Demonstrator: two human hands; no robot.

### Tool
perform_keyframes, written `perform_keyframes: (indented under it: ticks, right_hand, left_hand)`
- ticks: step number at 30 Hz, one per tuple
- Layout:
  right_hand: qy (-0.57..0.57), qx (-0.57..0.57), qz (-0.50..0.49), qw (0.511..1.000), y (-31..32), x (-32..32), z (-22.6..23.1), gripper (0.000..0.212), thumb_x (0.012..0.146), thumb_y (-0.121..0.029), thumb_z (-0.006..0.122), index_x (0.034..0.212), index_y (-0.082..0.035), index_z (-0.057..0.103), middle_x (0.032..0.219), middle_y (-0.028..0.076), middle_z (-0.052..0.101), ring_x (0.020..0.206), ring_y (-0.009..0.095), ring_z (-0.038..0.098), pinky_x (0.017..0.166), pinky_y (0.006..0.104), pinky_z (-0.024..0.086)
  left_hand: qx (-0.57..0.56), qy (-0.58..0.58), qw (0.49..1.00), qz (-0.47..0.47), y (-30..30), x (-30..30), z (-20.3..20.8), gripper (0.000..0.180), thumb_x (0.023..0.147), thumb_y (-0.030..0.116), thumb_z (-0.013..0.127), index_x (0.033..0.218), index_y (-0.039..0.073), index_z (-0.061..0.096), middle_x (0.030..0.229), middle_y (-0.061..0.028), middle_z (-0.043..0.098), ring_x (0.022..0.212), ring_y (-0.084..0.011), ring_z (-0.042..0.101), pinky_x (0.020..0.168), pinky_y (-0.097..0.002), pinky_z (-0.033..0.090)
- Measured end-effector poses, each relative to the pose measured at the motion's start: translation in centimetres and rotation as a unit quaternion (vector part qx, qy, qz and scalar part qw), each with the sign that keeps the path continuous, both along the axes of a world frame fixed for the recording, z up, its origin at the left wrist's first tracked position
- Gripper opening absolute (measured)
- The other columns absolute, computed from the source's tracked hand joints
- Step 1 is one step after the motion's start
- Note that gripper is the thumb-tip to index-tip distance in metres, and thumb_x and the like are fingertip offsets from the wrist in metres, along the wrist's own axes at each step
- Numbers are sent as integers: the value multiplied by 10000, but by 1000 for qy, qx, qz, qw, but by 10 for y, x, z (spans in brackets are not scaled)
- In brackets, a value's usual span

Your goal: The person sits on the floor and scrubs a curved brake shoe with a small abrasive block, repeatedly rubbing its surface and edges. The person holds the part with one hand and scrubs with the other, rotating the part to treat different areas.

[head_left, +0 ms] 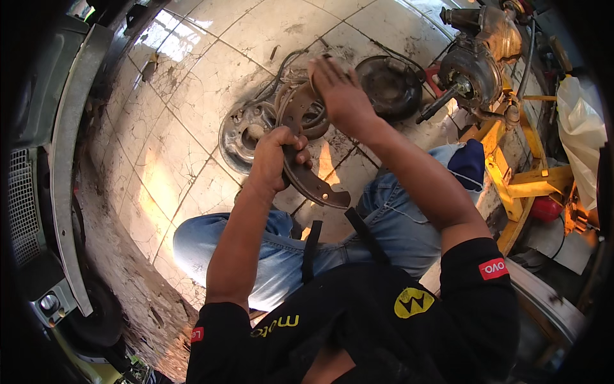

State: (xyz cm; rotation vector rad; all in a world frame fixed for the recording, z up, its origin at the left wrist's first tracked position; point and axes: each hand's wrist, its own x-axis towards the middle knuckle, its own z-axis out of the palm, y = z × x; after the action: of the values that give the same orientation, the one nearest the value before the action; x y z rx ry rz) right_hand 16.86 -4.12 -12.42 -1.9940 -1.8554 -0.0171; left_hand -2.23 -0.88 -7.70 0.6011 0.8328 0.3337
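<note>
And there, right above the tiled floor (192, 73), a curved brake shoe (310, 187) was held up between the seated person's knees, clasped firmly near its middle in the fingers of the left hand (276, 150)! The right hand (342, 96) was poised at the shoe's upper end, its fingers stretched out flat rather than curled; whether the metal was being touched by them could not be told. As for progress, the shoe was clearly held loose, bolted to nothing, so its handling could be judged well under way; no refitting was shown, and how much was left could not be settled. Just beyond, a round metal plate (235, 137) was laid on the tiles, overlapped by rusty ring-shaped parts (314, 121), and a dark round dish (387, 86) was set to their right, not being handled by either hand. On to the containers: that dish was the nearest thing to one, and nothing loose could be made out inside it. Far over at the right, a white plastic bag (579, 118) was seen hanging in folds, its contents hidden, while a greasy axle assembly (473, 73) was propped by a yellow stand (502, 176) between the bag and the dish.
</note>
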Motion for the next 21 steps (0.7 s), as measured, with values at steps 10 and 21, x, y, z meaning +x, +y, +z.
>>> perform_keyframes:
  ticks: [10, 21]
  right_hand:
    - [-19, -31, -26, 999, 3, 8, -3, 604, 909, -133, 487, 1490, -81, 327, 1590, 119, 263, 1475, 319, 221, 1176, 529, 180]
    - [12, -29, -27, 999, 4, 9, 9, 636, 907, -50, 440, 1515, -102, 264, 1591, 114, 253, 1488, 292, 195, 1189, 536, 131]
  left_hand:
    - [-13, -11, 1000, 5, -3, 1, -7, 190, 770, 118, 495, 955, 73, 500, 724, -22, 462, 568, -143, 469, 614, -371, 503]
    - [-92, -54, 994, 33, 2, -1, -6, 131, 778, 114, 496, 899, 69, 469, 716, -25, 471, 571, -155, 473, 653, -388, 488]
